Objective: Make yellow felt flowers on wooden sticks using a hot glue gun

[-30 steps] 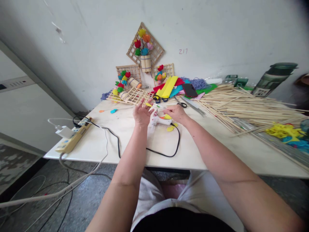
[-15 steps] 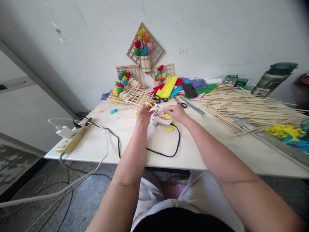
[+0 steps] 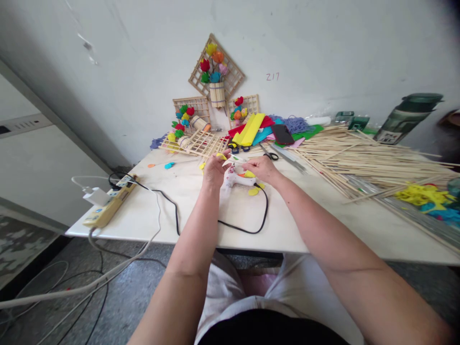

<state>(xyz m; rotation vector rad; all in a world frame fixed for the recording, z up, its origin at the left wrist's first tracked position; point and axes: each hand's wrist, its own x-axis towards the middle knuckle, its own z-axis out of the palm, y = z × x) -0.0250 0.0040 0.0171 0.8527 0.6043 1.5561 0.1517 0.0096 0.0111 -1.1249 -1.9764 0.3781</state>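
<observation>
At frame centre, the left hand point(image 3: 214, 171) pinches a yellow petal point(image 3: 221, 156); the right hand's point(image 3: 261, 167) fingers grip apparently a thin stick point(image 3: 237, 157); above the glue gun point(image 3: 241, 180), light, steady pinching suits both.

Craft workspace; glue gun point(image 3: 240, 180) on white table point(image 3: 282, 223); heaped wooden sticks point(image 3: 359, 155); flowered lattice panels point(image 3: 233, 73) against the wall point(image 3: 323, 57)

We get one head-worn view: wide, close, facing forward and down past two bare forearms point(image 3: 192, 244) to the bare left hand point(image 3: 214, 171) and bare right hand point(image 3: 262, 168) mid-frame, smooth white tabletop point(image 3: 323, 220) beneath, pale grey painted wall point(image 3: 323, 48) beyond.
</observation>
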